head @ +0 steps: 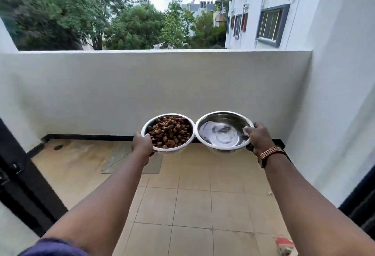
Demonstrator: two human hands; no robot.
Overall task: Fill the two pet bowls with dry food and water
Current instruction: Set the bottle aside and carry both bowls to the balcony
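Two steel pet bowls are held out in front of me above a tiled balcony floor, side by side with their rims almost touching. The left bowl (146, 127) is full of brown dry food (170, 131); my left hand (142, 146) grips its near-left rim. The right bowl (223, 116) holds clear water (221, 136); my right hand (257, 139), with a watch on the wrist, grips its right rim, thumb over the edge. Both bowls are roughly level.
A white parapet wall (154, 85) closes the balcony ahead, a white wall (332, 113) stands on the right. A grey mat (119, 158) lies on the beige tiles below the bowls. A black door frame (26, 174) is at the left, a red-and-white object (285, 245) at the bottom right.
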